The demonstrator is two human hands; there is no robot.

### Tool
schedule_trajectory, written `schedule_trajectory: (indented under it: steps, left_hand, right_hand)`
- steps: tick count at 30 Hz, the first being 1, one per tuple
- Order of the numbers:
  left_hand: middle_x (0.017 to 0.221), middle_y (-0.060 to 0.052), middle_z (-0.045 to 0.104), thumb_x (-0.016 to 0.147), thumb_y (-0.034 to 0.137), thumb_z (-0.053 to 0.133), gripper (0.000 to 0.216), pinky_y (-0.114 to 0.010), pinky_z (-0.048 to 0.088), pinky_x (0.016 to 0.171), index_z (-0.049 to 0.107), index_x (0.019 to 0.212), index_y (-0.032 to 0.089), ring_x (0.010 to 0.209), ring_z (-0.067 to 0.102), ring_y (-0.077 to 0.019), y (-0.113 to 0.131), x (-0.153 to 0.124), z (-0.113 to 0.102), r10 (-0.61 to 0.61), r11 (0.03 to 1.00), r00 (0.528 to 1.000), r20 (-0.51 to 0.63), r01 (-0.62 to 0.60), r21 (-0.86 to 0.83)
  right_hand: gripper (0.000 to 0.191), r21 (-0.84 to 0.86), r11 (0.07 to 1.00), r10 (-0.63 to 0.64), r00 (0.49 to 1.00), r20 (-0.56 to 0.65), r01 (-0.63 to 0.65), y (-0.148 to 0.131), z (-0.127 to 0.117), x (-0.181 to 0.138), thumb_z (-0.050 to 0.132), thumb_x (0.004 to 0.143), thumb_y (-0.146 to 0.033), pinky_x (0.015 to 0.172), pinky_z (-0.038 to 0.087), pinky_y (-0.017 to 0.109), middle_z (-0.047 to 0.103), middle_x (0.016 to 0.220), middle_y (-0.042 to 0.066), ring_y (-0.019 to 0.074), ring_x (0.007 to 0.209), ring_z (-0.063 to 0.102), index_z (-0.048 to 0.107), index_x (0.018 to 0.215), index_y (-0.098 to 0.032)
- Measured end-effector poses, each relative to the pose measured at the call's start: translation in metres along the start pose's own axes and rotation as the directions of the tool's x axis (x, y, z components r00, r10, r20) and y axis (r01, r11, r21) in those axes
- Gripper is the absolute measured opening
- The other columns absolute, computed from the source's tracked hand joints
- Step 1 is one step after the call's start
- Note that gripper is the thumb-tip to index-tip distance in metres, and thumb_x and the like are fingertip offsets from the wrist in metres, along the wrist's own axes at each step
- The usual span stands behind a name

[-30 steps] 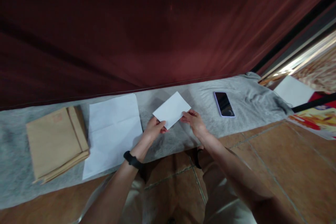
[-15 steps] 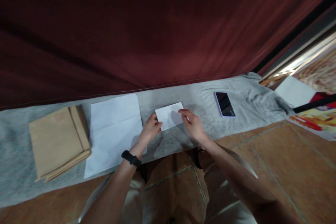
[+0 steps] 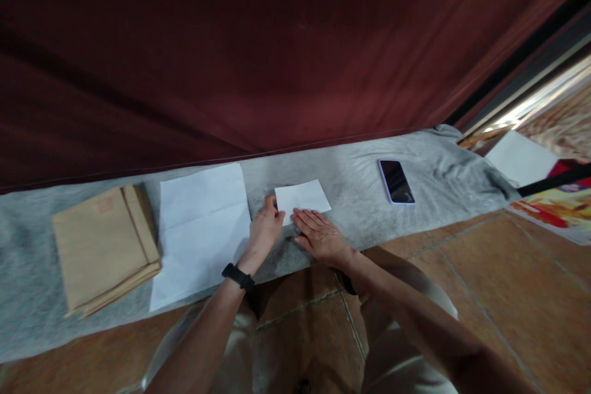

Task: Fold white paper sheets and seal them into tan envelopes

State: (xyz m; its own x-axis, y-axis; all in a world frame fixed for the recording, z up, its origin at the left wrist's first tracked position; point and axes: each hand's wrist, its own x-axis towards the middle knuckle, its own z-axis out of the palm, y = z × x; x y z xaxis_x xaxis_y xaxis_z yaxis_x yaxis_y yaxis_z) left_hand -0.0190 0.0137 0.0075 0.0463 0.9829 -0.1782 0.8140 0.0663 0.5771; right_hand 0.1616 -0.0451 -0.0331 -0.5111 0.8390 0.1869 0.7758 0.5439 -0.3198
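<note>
A small folded sheet of white paper [image 3: 302, 196] lies on the grey cloth in front of me. My left hand [image 3: 266, 225] grips its left edge between thumb and fingers, and a black band is on that wrist. Flat along the paper's near edge rests my right hand [image 3: 321, 237], its fingers stretched out over the sheet. Left of my hands is a stack of larger white sheets [image 3: 201, 228] with a crease across the top one. A pile of brown paper envelopes [image 3: 104, 246] sits further left, touching the white sheets.
A phone [image 3: 396, 182] in a lilac case lies to the right on the grey cloth [image 3: 351, 166]. Dark red fabric [image 3: 277, 61] hangs behind the bench. At the far right are a white sheet [image 3: 521, 157] and a colourful printed sheet [image 3: 558, 209]. Tiled floor [image 3: 480, 283] lies below.
My right hand has moved from the paper's right edge to its near edge and flattened out there. My left hand stays at the left edge.
</note>
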Motion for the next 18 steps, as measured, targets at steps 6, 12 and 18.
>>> schedule_trajectory:
  steps: [6, 12, 18]
  left_hand:
    - [0.101, -0.013, 0.074, 0.092, 0.023, 0.054, 0.040, -0.037, 0.050, 0.083, 0.050, 0.132, 0.018, 0.098, 0.071, -0.0296, -0.002, 0.002, 0.002, -0.030, 0.999, 0.999, -0.024, 0.030, 0.037]
    - [0.098, -0.011, 0.075, 0.092, 0.024, 0.055, 0.046, -0.036, 0.051, 0.082, 0.046, 0.137, 0.019, 0.094, 0.072, -0.0286, 0.000, 0.000, 0.003, -0.028, 0.997, 0.998, -0.053, 0.031, 0.066]
    - [0.098, -0.012, 0.074, 0.094, 0.025, 0.051, 0.049, -0.036, 0.052, 0.082, 0.043, 0.142, 0.018, 0.094, 0.071, -0.0283, 0.000, -0.005, 0.001, 0.005, 0.979, 0.997, -0.083, 0.012, 0.206]
  right_hand:
    - [0.058, -0.060, 0.995, 0.083, 0.996, -0.038, -0.085, 0.015, -0.003, -0.012, 0.047, 0.103, -0.042, 0.123, 0.031, 0.047, 0.034, 0.162, 0.014, 0.0271, 0.150, 0.034, 0.041, 0.154, -0.017]
    - [0.059, -0.099, 0.984, 0.145, 0.987, -0.070, -0.151, 0.025, -0.006, -0.020, 0.047, 0.103, -0.042, 0.122, 0.031, 0.051, 0.033, 0.162, 0.017, 0.0303, 0.150, 0.033, 0.041, 0.154, -0.014]
    - [0.061, -0.094, 0.982, 0.160, 0.985, -0.072, -0.166, 0.024, -0.007, -0.021, 0.050, 0.102, -0.042, 0.122, 0.031, 0.052, 0.032, 0.162, 0.017, 0.0316, 0.149, 0.034, 0.039, 0.155, -0.014]
